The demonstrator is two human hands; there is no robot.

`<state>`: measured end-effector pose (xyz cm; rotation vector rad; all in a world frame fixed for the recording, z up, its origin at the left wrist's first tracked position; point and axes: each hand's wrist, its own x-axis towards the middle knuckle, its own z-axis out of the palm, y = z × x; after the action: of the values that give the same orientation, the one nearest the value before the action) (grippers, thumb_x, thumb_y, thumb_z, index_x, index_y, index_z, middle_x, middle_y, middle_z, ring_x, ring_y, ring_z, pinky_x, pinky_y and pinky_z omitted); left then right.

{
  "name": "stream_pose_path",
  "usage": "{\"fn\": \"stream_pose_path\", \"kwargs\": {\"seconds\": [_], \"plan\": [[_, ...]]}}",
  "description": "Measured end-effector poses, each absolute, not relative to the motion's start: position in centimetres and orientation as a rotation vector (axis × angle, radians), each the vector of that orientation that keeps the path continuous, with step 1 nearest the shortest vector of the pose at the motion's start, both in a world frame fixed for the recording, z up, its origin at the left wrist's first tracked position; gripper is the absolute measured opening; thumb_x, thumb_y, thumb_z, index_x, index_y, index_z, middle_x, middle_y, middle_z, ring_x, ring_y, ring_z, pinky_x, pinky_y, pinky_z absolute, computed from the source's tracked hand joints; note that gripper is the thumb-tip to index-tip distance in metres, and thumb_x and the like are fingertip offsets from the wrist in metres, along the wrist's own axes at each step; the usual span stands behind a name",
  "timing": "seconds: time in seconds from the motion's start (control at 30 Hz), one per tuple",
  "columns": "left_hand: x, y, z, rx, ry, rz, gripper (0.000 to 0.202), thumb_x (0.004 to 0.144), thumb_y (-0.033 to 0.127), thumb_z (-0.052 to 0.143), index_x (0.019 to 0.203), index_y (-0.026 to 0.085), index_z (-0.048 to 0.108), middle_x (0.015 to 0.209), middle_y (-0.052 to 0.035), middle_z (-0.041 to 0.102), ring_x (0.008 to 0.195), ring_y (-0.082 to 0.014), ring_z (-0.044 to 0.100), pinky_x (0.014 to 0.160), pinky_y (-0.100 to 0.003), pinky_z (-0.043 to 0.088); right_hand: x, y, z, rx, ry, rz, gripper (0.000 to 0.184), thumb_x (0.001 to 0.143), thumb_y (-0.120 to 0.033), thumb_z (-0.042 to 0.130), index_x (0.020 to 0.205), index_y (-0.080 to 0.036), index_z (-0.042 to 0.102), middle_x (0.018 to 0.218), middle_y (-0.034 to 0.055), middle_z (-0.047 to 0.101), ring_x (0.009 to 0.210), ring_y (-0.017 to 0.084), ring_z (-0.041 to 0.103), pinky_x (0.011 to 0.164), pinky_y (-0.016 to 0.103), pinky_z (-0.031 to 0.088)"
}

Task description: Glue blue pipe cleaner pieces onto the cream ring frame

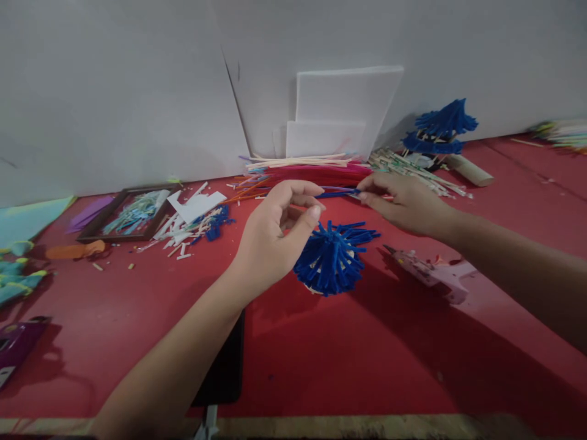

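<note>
Thumb and fingers of my right hand (403, 198) pinch the end of a blue pipe cleaner (338, 195). It lies across toward the fingers of my left hand (275, 232). My left hand is curved, with a gap between thumb and forefinger, and nothing shows in its grip. Just below it stands a small round piece (329, 260) covered in blue pipe cleaners that fan out from its top. A pink hot glue gun (431, 275) lies to the right, under my right forearm.
Red and cream pipe cleaners (316, 174) lie along the wall. A finished-looking blue tiered model (443, 131) stands back right beside a cardboard tube (472, 171). On the left are white scraps (197, 205), a brown frame (123, 214) and an orange-handled tool (76, 250). A black slab (224, 366) lies under my left forearm.
</note>
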<state>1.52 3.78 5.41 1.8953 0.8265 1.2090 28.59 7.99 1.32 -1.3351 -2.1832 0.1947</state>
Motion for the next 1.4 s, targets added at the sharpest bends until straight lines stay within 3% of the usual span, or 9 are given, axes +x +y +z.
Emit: {"fn": "stream_pose_path", "kwargs": {"seconds": [0.07,0.13,0.33,0.53,0.63,0.8,0.9,1.13,1.4], "plan": [[1.6,3.6,5.5,1.902,0.801,1.189,0.02,0.091,0.023,0.071,0.109,0.02,0.066,0.107,-0.0055,0.075,0.087,-0.0138,0.073,0.081,-0.025,0.061,27.1,6.1,3.3,-1.294,-2.084,0.179,0.03,0.101,-0.045,0.048,0.105,-0.026,0.072,0.102,0.0068,0.076,0.092,0.024,0.07,0.082,0.042,0.058],[1.6,3.2,5.7,1.908,0.762,1.16,0.023,0.089,0.026,0.076,0.109,0.02,0.068,0.112,-0.0059,0.076,0.089,-0.0147,0.074,0.083,-0.026,0.062,25.5,3.9,5.2,-1.236,-2.007,0.196,0.032,0.1,-0.053,0.053,0.105,-0.029,0.074,0.096,0.0038,0.075,0.087,0.022,0.07,0.079,0.04,0.059],[1.7,2.0,6.3,1.916,0.714,1.291,0.005,0.091,0.023,0.078,0.089,0.02,0.074,0.087,-0.0015,0.082,0.078,-0.0144,0.077,0.073,-0.025,0.064,21.7,-0.3,8.3,-1.042,-1.833,0.682,0.031,0.089,-0.057,0.071,0.084,-0.026,0.074,0.064,-0.0039,0.061,0.059,0.012,0.062,0.053,0.027,0.052],[1.5,1.6,6.6,2.063,0.787,1.325,0.007,0.094,0.022,0.074,0.095,0.025,0.08,0.101,-0.0009,0.085,0.088,-0.0185,0.079,0.078,-0.031,0.067,21.0,0.0,8.3,-1.058,-1.636,0.914,0.039,0.075,-0.058,0.086,0.074,-0.024,0.068,0.059,-0.0046,0.064,0.047,0.008,0.056,0.046,0.023,0.052],[1.5,1.6,6.4,2.08,0.813,1.307,0.012,0.095,0.016,0.07,0.093,0.024,0.079,0.096,-0.0009,0.085,0.082,-0.0171,0.079,0.078,-0.03,0.066,20.9,-0.2,7.8,-1.04,-1.59,0.888,0.037,0.073,-0.055,0.089,0.075,-0.022,0.07,0.06,-0.0041,0.066,0.052,0.01,0.062,0.048,0.023,0.055],[1.8,1.7,6.2,2.025,0.842,1.295,0.006,0.096,0.02,0.066,0.092,0.019,0.071,0.089,-0.003,0.08,0.077,-0.014,0.075,0.066,-0.022,0.061,20.8,-0.8,7.1,-0.883,-1.54,0.771,0.01,0.084,-0.027,0.084,0.09,-0.026,0.076,0.079,-0.0076,0.076,0.069,0.01,0.073,0.061,0.023,0.064],[1.7,1.8,6.4,2.094,0.801,1.289,0.007,0.096,0.02,0.064,0.09,0.018,0.069,0.085,-0.002,0.077,0.076,-0.0119,0.072,0.065,-0.018,0.058,20.9,-0.8,7.1,-0.846,-1.677,0.585,0.01,0.087,-0.018,0.08,0.088,-0.026,0.076,0.081,-0.0094,0.077,0.074,0.01,0.075,0.064,0.021,0.064],[1.3,2.0,6.8,2.455,0.758,1.254,0.016,0.093,0.005,0.061,0.086,0.018,0.068,0.082,0.0006,0.077,0.076,-0.0122,0.071,0.072,-0.022,0.056,21.4,-0.6,7.0,-0.847,-1.904,0.096,0.01,0.088,-0.019,0.08,0.086,-0.023,0.071,0.083,-0.0068,0.077,0.074,0.007,0.073,0.066,0.018,0.06],[0.6,2.7,7.2,2.657,0.497,1.143,0.021,0.094,0.001,0.059,0.087,0.018,0.067,0.09,-0.0024,0.076,0.088,-0.0143,0.071,0.083,-0.026,0.057,22.4,-0.7,6.6,-0.679,-2.026,0.36,0.013,0.093,-0.023,0.075,0.082,-0.022,0.068,0.077,-0.0029,0.073,0.069,0.009,0.07,0.063,0.02,0.059]]}}
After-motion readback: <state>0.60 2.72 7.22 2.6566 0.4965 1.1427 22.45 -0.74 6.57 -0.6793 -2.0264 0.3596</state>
